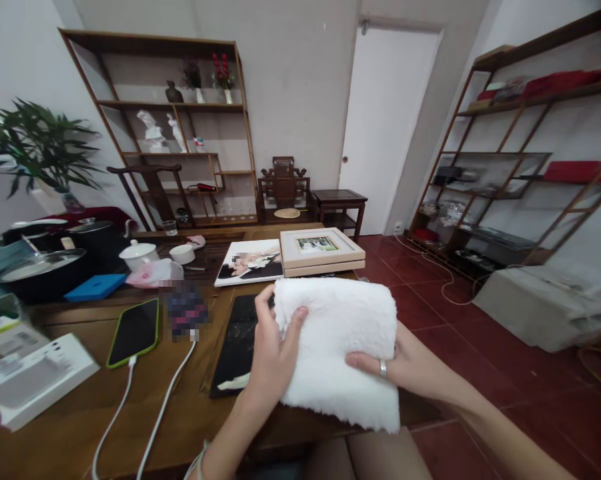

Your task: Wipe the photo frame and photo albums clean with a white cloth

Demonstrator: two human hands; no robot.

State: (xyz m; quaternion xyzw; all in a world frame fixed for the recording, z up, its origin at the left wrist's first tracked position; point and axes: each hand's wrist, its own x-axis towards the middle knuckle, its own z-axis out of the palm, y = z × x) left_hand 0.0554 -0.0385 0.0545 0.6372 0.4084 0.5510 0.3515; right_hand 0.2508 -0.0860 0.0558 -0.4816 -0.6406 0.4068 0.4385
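A fluffy white cloth (343,333), folded over, is held up in front of me above the table's near edge. My left hand (275,347) grips its left side, thumb on the front and fingers mostly behind. On the right side my right hand (387,360), with a ring on it, has its thumb pressed on the front; its other fingers are hidden behind the cloth. Partly covered by my left hand, a dark flat panel (235,347) lies on the table. Beyond the cloth are stacked picture frames (325,250) and a flat photo print (250,262).
On the wooden table (180,427) to the left lie a green-edged phone (135,332) on a white cable, a white power strip (45,380), a blue box (96,287), a black pot (43,270) and a white lidded bowl (139,255). Shelves (520,153) stand at right.
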